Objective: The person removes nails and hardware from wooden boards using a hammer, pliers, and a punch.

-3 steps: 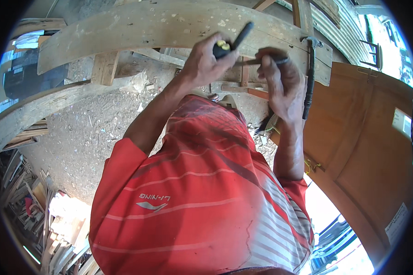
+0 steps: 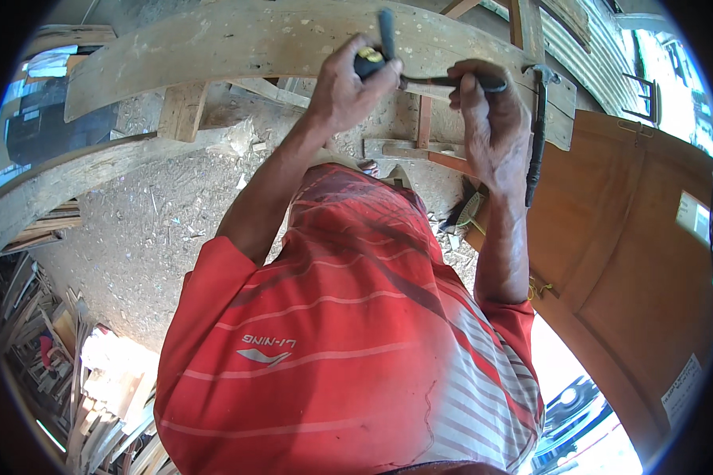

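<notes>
My left hand [image 2: 342,91] is closed around a small rounded black-and-yellow object [image 2: 367,61], which looks like a tape measure. From the same grip a blurred dark stick [image 2: 387,33] points upward; I cannot make out its kind. In my right hand [image 2: 493,119], the fingers pinch a slim tool with a dark handle [image 2: 491,83]. Its thin shaft [image 2: 436,81] runs left to the fingers of my left hand, where its tip is hidden. Both hands are over the near edge of a long wooden plank [image 2: 238,47]. A claw hammer [image 2: 537,119] rests at the plank's right end, handle toward me.
A large brown wooden panel [image 2: 602,229] leans on the right. Wood scraps [image 2: 95,419] are heaped at the lower left. Another curved-looking beam [image 2: 79,174] crosses the left side, above a ground littered with chips [image 2: 158,229]. Corrugated sheeting [image 2: 582,59] stands at the far right.
Both hands have shifted slightly; the left moved left and up. The dark stick has swung from slanting right to nearly upright, and the right hand's tool lies more level.
</notes>
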`<state>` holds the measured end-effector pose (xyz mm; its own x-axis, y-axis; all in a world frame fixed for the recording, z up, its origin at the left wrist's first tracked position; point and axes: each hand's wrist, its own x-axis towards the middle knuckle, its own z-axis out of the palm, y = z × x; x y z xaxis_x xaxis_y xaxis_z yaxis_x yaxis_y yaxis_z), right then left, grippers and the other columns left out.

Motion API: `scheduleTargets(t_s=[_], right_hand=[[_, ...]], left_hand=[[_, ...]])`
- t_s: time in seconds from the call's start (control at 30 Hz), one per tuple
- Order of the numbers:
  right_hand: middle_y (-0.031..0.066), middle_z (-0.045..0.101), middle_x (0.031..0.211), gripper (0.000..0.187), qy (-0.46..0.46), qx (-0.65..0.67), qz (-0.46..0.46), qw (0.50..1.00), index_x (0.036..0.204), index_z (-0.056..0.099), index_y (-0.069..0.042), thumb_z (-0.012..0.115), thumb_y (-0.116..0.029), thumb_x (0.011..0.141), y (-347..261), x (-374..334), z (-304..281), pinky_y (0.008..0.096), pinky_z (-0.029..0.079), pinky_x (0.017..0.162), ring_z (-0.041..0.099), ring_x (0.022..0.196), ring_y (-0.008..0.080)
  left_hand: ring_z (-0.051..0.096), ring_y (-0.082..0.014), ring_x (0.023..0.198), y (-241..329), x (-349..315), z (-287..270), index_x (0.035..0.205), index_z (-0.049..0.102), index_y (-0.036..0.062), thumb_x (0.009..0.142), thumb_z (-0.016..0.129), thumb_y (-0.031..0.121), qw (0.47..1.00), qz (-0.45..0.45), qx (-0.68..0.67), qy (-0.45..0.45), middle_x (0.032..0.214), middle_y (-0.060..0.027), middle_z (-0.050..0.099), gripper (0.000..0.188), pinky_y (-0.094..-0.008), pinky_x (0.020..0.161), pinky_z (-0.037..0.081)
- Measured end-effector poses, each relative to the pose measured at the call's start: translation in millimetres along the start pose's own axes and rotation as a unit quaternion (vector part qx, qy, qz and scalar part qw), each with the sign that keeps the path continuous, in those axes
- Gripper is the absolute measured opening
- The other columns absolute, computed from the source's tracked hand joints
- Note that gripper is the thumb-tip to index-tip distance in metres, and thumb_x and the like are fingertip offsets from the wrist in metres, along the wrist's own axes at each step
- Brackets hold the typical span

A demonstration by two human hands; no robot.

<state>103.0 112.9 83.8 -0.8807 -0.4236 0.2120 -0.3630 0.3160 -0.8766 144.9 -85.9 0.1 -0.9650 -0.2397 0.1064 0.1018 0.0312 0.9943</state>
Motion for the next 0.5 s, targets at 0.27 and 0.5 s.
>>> scheduleTargets(t_s=[0.27,0.5], right_hand=[[0.0099,0.071,0.083,0.024,-0.024,-0.027,-0.049,0.998,0.110,0.066,-0.002,0.059,-0.024,0.104,25,20,20,0.0316,0.053,0.069,0.068,0.073,0.0159],[0.0091,0.072,0.082,0.022,-0.027,-0.041,-0.039,0.998,0.110,0.067,-0.003,0.060,-0.022,0.102,34,28,20,0.0303,0.054,0.070,0.068,0.073,0.0139]], left_hand=[[0.073,-0.0163,0.085,-30,1,-8,0.109,0.059,-0.0017,0.100,0.064,0.012,0.994,-0.010,-0.070,0.083,0.099,-0.0113,0.074,0.018,-0.0300,0.079,0.062],[0.073,-0.0157,0.080,-44,6,-1,0.107,0.055,-0.0036,0.098,0.069,0.017,0.992,-0.010,-0.091,0.085,0.088,-0.0109,0.071,0.027,-0.0302,0.072,0.062]])
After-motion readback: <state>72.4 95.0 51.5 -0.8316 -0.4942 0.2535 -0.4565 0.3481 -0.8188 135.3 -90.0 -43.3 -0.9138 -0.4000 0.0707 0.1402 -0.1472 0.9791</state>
